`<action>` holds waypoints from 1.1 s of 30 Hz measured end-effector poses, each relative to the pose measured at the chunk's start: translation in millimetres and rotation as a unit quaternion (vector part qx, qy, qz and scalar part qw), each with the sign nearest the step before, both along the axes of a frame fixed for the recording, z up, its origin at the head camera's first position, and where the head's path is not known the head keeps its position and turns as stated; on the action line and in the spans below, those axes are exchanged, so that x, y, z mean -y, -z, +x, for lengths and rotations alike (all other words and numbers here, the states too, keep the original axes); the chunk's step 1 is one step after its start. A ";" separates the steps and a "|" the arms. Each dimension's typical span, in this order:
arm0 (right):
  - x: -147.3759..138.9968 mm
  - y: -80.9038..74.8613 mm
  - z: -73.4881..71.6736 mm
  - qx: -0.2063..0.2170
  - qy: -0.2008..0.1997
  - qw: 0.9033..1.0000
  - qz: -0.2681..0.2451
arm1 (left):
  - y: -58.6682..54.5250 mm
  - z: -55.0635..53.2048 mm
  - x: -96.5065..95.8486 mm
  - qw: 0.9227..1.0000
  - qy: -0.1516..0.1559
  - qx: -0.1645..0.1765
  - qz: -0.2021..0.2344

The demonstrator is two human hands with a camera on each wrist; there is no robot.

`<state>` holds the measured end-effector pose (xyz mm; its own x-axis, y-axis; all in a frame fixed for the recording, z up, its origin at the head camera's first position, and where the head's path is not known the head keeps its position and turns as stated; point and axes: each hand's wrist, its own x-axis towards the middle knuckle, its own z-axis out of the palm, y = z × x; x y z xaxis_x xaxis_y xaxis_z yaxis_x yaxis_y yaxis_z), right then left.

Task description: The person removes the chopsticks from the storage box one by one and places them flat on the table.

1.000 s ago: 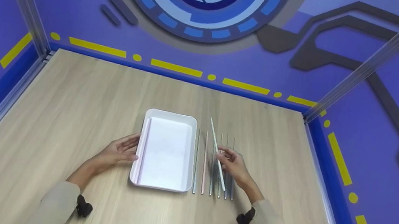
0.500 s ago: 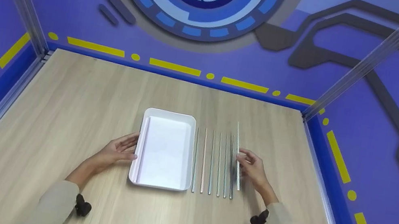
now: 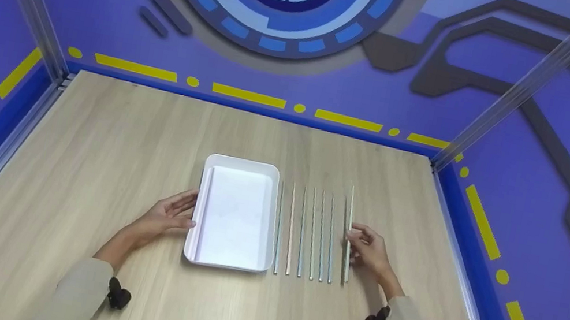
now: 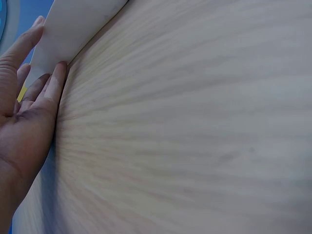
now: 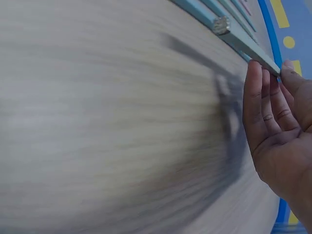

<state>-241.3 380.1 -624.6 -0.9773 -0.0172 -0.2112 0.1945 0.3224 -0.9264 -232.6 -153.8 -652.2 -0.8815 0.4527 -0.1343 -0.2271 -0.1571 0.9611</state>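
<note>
- Pale wood-grain table [image 3: 114,165] fills the frame's lower half.
- My left hand [image 3: 166,216], fingers straight, rests against the smooth white rectangular plastic tray [image 3: 244,167] at centre.
- My right hand [image 3: 371,251] pinches a slim pale chopstick [image 3: 351,218], rightmost of the row of chopsticks [image 3: 308,228] beside the tray.

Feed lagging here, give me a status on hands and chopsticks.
Right hand pinching rightmost chopstick, at end of row. Left hand flat against white tray. Nothing in the way.
</note>
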 end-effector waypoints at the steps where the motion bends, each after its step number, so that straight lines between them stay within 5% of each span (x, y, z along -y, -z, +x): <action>1: -1.1 1.4 1.2 0.002 -0.002 1.000 0.004 | 0.1 0.2 -0.2 1.000 0.000 0.000 -0.002; 19: 9.5 14.1 4.9 -0.051 0.018 0.993 0.106 | -0.3 1.7 -0.3 1.000 0.003 0.001 -0.004; 27: 9.7 15.6 8.1 -0.045 0.032 0.997 0.052 | -1.8 2.5 -0.5 1.000 0.002 -0.001 0.003; 33: 10.5 11.3 5.1 -0.038 0.035 0.997 0.056 | -1.9 3.0 0.1 1.000 -0.001 -0.001 0.000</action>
